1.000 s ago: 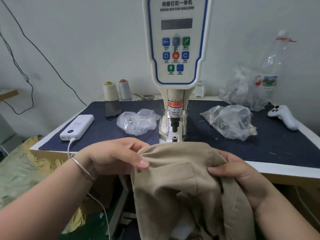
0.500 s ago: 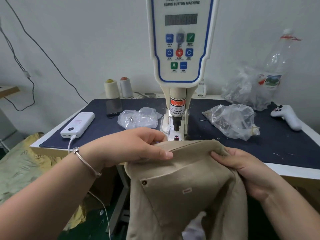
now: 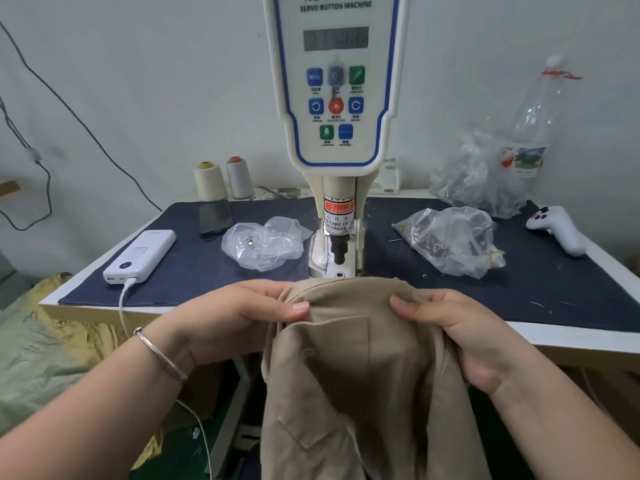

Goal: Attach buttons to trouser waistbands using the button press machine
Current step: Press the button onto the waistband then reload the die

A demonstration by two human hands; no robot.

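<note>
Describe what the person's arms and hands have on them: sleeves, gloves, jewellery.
Both forearms are bare, with no sleeves in view, and neither hand wears a glove. The left hand has a thin, plain silver bangle round its wrist. The right hand and its wrist carry nothing: no ring, watch or band shows. The nails look short and unpainted.

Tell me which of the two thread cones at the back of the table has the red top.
The grey thread cone, the right one of the pair, has the red top. The cream thread cone beside it on the left has a yellow top.
</note>
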